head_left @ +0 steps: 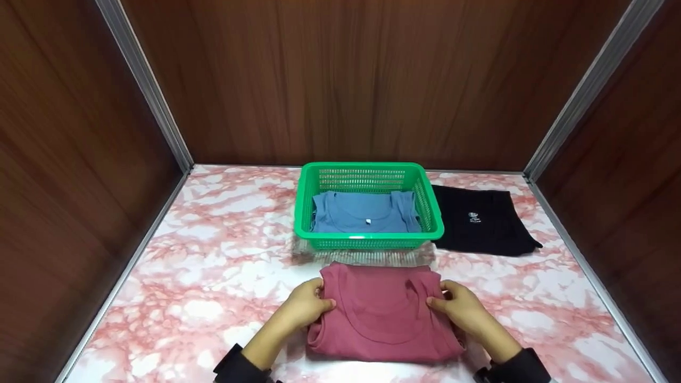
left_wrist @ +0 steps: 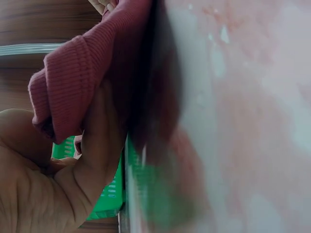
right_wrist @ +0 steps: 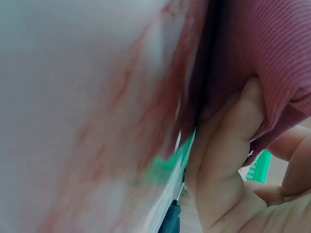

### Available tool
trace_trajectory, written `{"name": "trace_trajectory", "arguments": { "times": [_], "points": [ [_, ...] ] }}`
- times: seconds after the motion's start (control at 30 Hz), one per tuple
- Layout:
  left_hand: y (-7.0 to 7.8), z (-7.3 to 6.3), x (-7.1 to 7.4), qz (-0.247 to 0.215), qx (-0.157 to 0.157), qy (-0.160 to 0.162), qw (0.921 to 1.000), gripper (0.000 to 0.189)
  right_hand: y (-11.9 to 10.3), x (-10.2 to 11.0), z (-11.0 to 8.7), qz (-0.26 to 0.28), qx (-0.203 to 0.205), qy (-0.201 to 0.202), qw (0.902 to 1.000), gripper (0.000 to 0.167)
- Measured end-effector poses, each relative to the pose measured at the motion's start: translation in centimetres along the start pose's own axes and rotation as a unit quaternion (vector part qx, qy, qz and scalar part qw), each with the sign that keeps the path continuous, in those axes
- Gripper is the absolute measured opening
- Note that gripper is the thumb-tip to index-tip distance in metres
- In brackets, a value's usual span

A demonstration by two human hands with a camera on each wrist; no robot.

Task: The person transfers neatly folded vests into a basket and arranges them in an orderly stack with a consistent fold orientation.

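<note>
A folded dusty-red ribbed top [head_left: 380, 324] with a scooped neckline lies at the front of the table. My left hand [head_left: 308, 304] pinches its left edge, thumb on top and fingers beneath. On the opposite side my right hand [head_left: 460, 306] grips the right edge the same way. In the left wrist view the fingers [left_wrist: 99, 141] reach under the ribbed cloth [left_wrist: 68, 87]. The right wrist view has the fingers [right_wrist: 228, 145] tucked below the fold of the top [right_wrist: 286, 53]. Behind it stands a green basket [head_left: 367, 236] with a folded blue top [head_left: 367, 210] inside.
A folded black garment [head_left: 479, 223] with a small white print lies right of the basket, close against it. The table [head_left: 223, 266] has a pink and white marbled surface. Brown wood-grain panels [head_left: 362, 80] with metal edge strips enclose it at the back and both sides.
</note>
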State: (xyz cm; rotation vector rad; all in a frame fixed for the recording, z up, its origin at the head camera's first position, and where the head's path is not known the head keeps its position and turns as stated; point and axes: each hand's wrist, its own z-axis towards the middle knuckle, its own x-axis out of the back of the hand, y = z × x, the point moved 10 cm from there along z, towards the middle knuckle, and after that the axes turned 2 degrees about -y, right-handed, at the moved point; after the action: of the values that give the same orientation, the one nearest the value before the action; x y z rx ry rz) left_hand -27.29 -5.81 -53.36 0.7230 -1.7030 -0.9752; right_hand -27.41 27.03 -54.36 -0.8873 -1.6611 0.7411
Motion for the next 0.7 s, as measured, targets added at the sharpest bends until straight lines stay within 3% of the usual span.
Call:
{"name": "trace_trajectory", "arguments": {
  "times": [0.43, 0.7],
  "points": [
    [0.9, -0.5, 0.2, -0.056, 0.0, -0.015, 0.9983, 0.02, -0.8, 0.2, -0.3, 0.055, 0.023, -0.044, 0.9972, 0.031],
    [1.9, -1.2, 0.8, -0.089, -0.001, -0.018, 0.9958, 0.019, -2.3, 1.2, -1.2, 0.06, 0.031, -0.043, 0.9968, 0.033]
  ]
}}
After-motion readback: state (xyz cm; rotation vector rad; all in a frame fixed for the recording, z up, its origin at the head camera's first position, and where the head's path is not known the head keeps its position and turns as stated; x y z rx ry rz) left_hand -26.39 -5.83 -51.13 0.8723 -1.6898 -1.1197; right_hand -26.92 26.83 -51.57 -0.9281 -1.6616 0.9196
